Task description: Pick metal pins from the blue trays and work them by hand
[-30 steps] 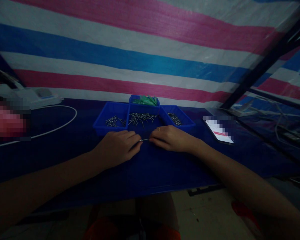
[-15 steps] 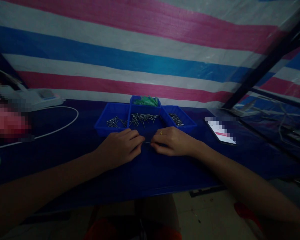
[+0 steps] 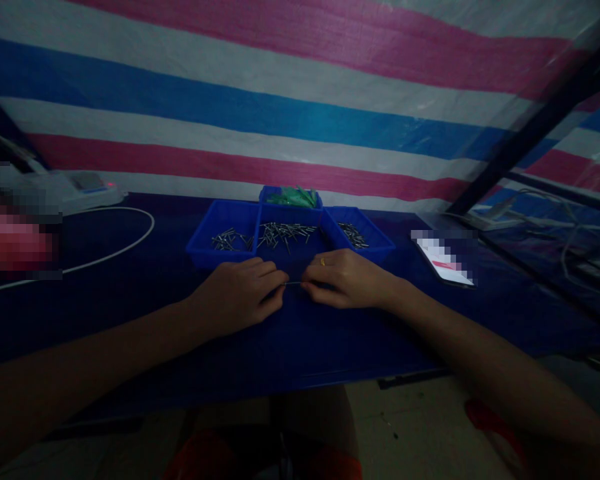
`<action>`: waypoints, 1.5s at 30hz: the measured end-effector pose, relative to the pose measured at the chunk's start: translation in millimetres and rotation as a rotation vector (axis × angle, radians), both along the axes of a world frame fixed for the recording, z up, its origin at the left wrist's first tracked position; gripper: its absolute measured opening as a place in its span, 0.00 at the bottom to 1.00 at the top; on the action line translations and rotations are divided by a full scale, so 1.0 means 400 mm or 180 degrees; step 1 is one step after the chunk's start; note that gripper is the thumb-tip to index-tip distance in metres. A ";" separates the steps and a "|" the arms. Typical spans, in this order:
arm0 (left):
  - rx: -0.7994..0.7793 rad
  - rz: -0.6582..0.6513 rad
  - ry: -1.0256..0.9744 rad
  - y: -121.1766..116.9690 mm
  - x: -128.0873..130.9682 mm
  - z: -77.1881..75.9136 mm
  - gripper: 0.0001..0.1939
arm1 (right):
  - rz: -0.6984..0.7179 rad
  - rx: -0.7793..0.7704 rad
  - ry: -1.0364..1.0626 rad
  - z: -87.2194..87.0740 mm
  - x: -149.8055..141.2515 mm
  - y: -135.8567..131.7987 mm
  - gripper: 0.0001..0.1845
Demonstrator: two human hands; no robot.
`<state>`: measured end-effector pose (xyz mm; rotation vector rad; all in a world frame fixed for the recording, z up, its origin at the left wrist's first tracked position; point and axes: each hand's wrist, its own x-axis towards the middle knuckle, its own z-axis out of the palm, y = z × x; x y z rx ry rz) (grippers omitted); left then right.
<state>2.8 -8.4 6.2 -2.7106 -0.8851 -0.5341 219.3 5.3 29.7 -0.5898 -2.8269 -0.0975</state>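
A thin metal rod spans the small gap between my two hands, just above the blue tabletop. My left hand pinches its left end, and my right hand, with a ring on one finger, pinches the other. The fingers cover both ends. Beyond my hands, a pile of slim metal pieces lies on the table between blue trays. Similar pieces lie in the left blue tray and the right blue tray. Green pieces fill the back blue tray.
A phone with a lit screen lies at the right. On the left, a white cable curls near a white device. A striped plastic sheet hangs behind the table; a dark metal post slants at the right.
Less of the rod shows between my hands than one second ago, and the gap is slightly narrower. Both hands keep their pinch. The camera view shifts a little.
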 end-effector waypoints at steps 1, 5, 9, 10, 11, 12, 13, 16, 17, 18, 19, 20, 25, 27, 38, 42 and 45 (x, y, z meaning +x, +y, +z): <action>-0.0013 0.0001 0.0010 -0.001 0.000 0.000 0.09 | 0.0034 0.0040 -0.0011 0.000 -0.002 -0.003 0.15; -0.0038 -0.0060 0.0086 -0.002 -0.001 0.001 0.08 | 0.0225 0.0276 -0.0094 0.002 -0.016 -0.024 0.17; -0.0048 -0.0099 0.0085 0.000 -0.004 0.000 0.08 | 0.0224 0.0301 -0.0133 0.004 -0.022 -0.031 0.16; -0.0053 -0.0097 0.0079 0.001 -0.005 -0.001 0.09 | 0.0194 0.0272 -0.0131 0.004 -0.020 -0.029 0.16; -0.0056 -0.0093 0.0075 0.002 -0.006 -0.001 0.09 | 0.0166 0.0232 -0.0129 0.004 -0.018 -0.025 0.16; -0.0061 -0.0090 0.0068 0.003 -0.006 -0.002 0.09 | 0.0132 0.0187 -0.0132 0.003 -0.015 -0.020 0.16; -0.0065 -0.0086 0.0056 0.003 -0.007 -0.002 0.09 | 0.0091 0.0144 -0.0144 0.002 -0.013 -0.015 0.15; -0.0022 -0.0094 -0.0032 0.003 -0.007 -0.002 0.10 | 0.0010 0.0028 -0.0210 -0.001 -0.008 -0.005 0.14; 0.0003 -0.0119 -0.0087 0.002 -0.007 -0.001 0.10 | -0.0003 -0.0009 -0.0235 -0.001 -0.008 -0.003 0.14; 0.0024 -0.0167 -0.0152 0.001 -0.007 0.000 0.10 | -0.0014 -0.0040 -0.0248 -0.001 -0.009 -0.003 0.13; 0.0041 -0.0226 -0.0224 0.000 -0.006 0.000 0.10 | -0.0019 -0.0074 -0.0258 -0.001 -0.009 -0.004 0.13; 0.0055 -0.0295 -0.0298 -0.001 -0.006 0.000 0.10 | -0.0025 -0.0105 -0.0259 0.000 -0.010 -0.005 0.13; 0.0129 -0.0573 -0.0478 -0.006 -0.005 -0.001 0.10 | -0.0002 -0.0196 -0.0251 0.000 -0.015 -0.011 0.13; 0.0109 -0.0674 -0.0496 -0.009 -0.004 0.000 0.10 | 0.0013 -0.0202 -0.0257 -0.003 -0.015 -0.011 0.13; -0.0031 -0.0129 0.0012 -0.007 0.001 0.006 0.09 | -0.0087 -0.0315 -0.0292 -0.004 -0.011 -0.005 0.17; -0.0087 -0.0132 -0.0033 -0.002 0.002 0.003 0.10 | -0.0057 -0.0175 -0.0242 -0.010 -0.015 -0.005 0.18; -0.0077 -0.0052 -0.0063 -0.002 0.003 0.004 0.10 | -0.0057 -0.0055 -0.0198 -0.005 -0.013 -0.004 0.18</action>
